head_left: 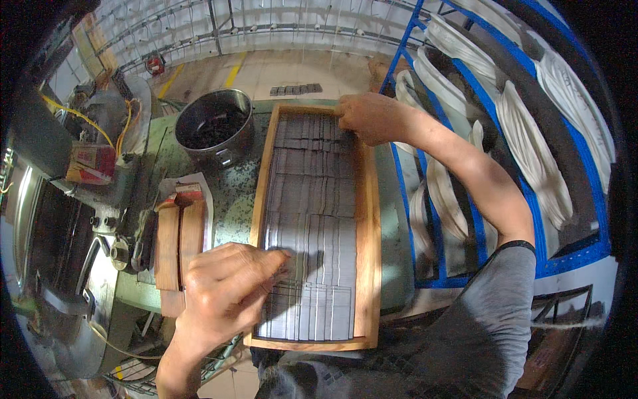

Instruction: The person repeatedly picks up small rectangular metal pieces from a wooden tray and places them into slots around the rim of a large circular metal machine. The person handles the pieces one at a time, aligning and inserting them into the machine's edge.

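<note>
The left hand (229, 282) is curling over the grey plates (319, 233), the right hand (369, 120) at the far right corner of the tray (369, 266); whether either is pinching anything, I cannot tell. The plates are lying in rows inside the tray, which is resting on the surface (231, 219) beside a pot (222, 147).

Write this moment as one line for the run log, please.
left hand: over grey strips in wooden tray; right hand: at tray's far right corner; metal pot: left of tray
</note>
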{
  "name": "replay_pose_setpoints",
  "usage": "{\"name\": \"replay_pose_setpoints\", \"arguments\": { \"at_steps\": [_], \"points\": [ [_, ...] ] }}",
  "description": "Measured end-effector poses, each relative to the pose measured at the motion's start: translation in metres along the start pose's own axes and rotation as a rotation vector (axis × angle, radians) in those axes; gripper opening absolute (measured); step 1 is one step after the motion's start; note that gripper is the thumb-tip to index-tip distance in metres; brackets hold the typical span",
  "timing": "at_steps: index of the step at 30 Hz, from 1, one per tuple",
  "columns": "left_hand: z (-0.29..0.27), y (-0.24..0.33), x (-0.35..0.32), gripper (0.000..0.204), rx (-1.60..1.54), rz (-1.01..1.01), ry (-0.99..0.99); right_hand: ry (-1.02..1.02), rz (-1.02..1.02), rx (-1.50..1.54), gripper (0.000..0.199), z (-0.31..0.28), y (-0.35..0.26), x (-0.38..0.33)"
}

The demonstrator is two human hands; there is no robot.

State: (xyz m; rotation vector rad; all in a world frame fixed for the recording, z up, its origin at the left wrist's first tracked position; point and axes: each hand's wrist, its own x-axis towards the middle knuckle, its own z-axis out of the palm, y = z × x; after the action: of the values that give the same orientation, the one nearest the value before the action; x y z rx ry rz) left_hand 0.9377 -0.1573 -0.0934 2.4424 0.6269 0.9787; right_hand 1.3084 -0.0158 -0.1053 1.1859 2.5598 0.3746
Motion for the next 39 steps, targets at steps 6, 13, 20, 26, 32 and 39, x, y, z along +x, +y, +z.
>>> {"name": "replay_pose_setpoints", "arguments": {
  "at_steps": [6, 13, 20, 26, 32, 39],
  "points": [
    [-0.001, -0.007, -0.003, 0.018, -0.019, -0.169, 0.02, -0.015, -0.038, -0.01, 0.009, 0.004, 0.002, 0.005],
    [0.01, -0.017, -0.001, 0.021, -0.105, -0.093, 0.044, -0.078, -0.003, 0.022, 0.007, -0.01, -0.002, 0.006],
    [0.015, -0.022, -0.005, 0.02, -0.159, -0.165, -0.018, -0.047, -0.01, -0.022, 0.008, -0.009, -0.001, 0.003],
    [0.021, -0.029, -0.008, 0.02, -0.23, -0.101, -0.024, -0.177, 0.077, 0.122, 0.013, -0.006, 0.0, 0.01],
    [0.027, -0.029, -0.002, 0.018, -0.327, -0.133, -0.035, -0.135, -0.026, 0.094, 0.009, -0.002, 0.005, 0.01],
    [0.033, -0.032, 0.003, 0.022, -0.351, -0.195, -0.014, -0.082, -0.013, 0.18, 0.01, 0.005, 0.013, 0.008]
  ]
}}
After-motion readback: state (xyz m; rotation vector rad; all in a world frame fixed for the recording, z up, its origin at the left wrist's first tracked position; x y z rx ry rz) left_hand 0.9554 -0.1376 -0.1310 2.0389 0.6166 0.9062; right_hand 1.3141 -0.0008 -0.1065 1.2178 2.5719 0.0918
